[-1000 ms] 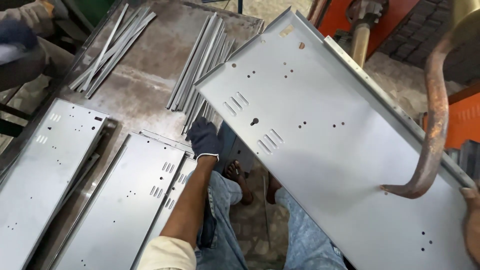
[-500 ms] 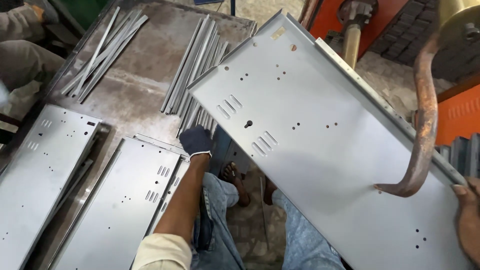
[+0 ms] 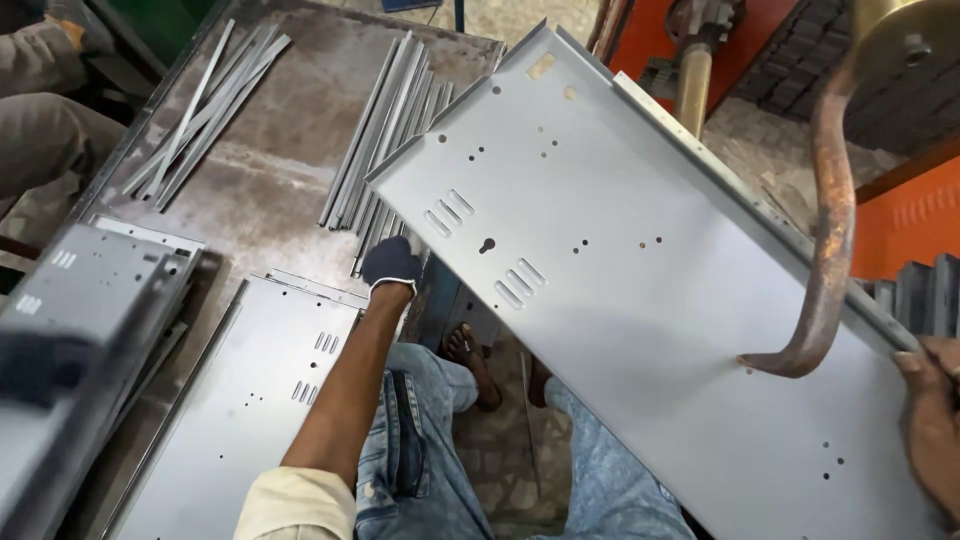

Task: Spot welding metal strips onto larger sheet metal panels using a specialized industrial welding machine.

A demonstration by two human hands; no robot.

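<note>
Worn steel desk [image 3: 270, 190], strips [image 3: 385, 150] at far edge. Panel [image 3: 640, 300] long axis diagonal, far-left to near-right. Left hand [image 3: 390, 265] and right hand [image 3: 930, 420] clamped on panel.

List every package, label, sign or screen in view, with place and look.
Label: one small tan, roughly rectangular sticker near the top corner of the big grey metal panel that the left hand and right hand hold.
No packages, signs or screens show.

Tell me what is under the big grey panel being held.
Below the grey panel: jeans-clad knees, a sandalled foot, floor. The gloved left hand grips its edge; the rest beneath is covered.
</note>
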